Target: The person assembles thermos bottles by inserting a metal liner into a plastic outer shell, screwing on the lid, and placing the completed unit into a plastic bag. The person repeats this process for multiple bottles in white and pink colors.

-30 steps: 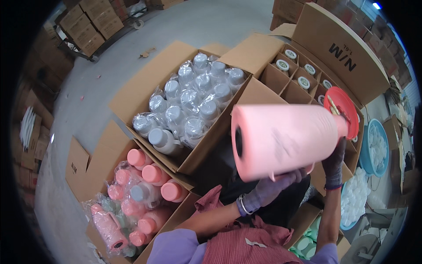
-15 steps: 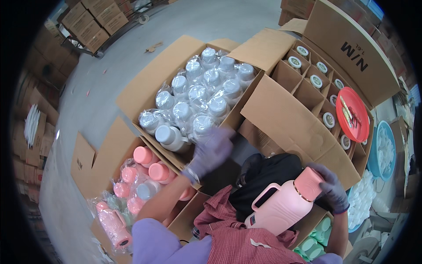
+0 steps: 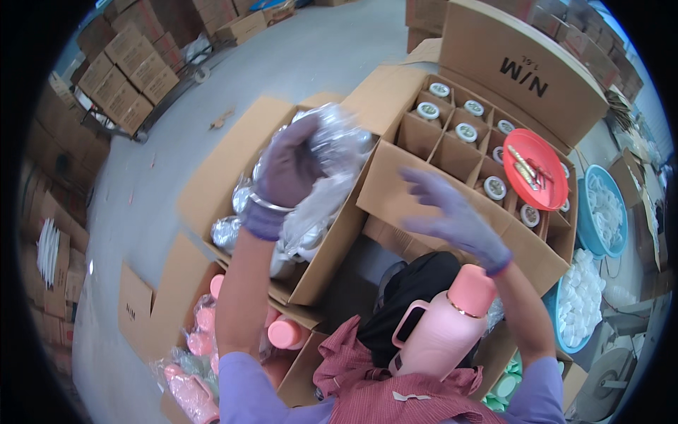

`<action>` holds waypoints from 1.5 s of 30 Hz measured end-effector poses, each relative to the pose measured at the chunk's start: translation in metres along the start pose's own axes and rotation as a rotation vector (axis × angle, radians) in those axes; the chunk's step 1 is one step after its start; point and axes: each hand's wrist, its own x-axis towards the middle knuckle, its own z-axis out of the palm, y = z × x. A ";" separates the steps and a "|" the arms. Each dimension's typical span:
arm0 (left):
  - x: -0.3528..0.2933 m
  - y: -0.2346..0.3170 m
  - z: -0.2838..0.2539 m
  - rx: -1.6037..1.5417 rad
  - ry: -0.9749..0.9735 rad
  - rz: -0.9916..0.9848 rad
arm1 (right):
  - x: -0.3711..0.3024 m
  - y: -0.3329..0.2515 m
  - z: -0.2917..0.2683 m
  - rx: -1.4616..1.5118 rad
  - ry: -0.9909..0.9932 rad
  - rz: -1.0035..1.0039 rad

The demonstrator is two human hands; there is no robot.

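My left hand (image 3: pixel 288 169), gloved, is clamped on a clear plastic-wrapped piece (image 3: pixel 337 138) held above the open carton of wrapped parts (image 3: pixel 212 191). My right hand (image 3: pixel 452 212) is spread open and holds nothing, hovering over the flap of the divided carton (image 3: pixel 452 152), whose cells hold capped containers. The pink flask (image 3: pixel 445 328) stands tucked against my lap, below that hand. A red plate (image 3: pixel 537 169) rests on the divided carton's far corner.
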 end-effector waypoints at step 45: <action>-0.165 -0.123 0.118 0.529 0.039 -0.704 | -0.380 0.066 0.096 -0.371 -0.232 0.196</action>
